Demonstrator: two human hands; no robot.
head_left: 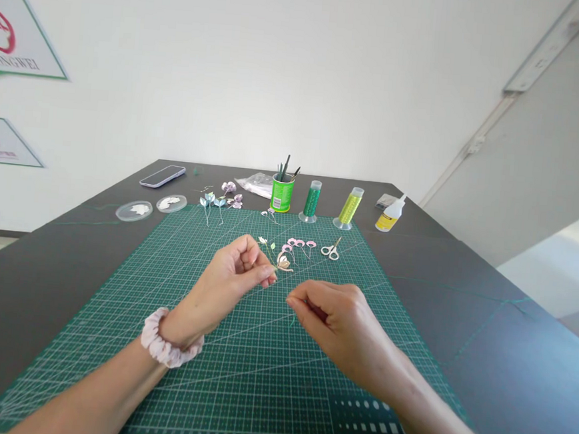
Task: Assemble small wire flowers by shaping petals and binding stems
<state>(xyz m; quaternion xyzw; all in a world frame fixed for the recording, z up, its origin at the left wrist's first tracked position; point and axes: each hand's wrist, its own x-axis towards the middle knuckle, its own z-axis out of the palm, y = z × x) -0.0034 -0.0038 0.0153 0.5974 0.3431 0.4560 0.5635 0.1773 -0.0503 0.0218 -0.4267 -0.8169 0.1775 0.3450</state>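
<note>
In the head view, a white wall (300, 77) stands behind a dark table (23, 283), and on this table lies a green cutting mat (194, 403). Above the mat, the left hand (238, 270) pinches the base of a pale flower (284, 262) between thumb and forefinger. The flower is at the fingertips, near the middle of the mat. The right hand (335, 311), just beside and apart from it, has its fingertips closed together on what seems to be a green thread (292, 321); a short end hangs below them.

As for progress, the pale flower appears to be partly put together, with several petals gathered at one base. The thread has a loose end, so I judge that the binding is not finished. Beyond the hands, the pink petals (299, 243) on thin stems lie separately, not joined to it, near the scissors (333, 252). Farther back, the blue pieces (209, 199) and the purple pieces (234, 201) already have their stems. The dark green spool (311, 202) and the yellow-green spool (349, 208) stand upright.
</note>
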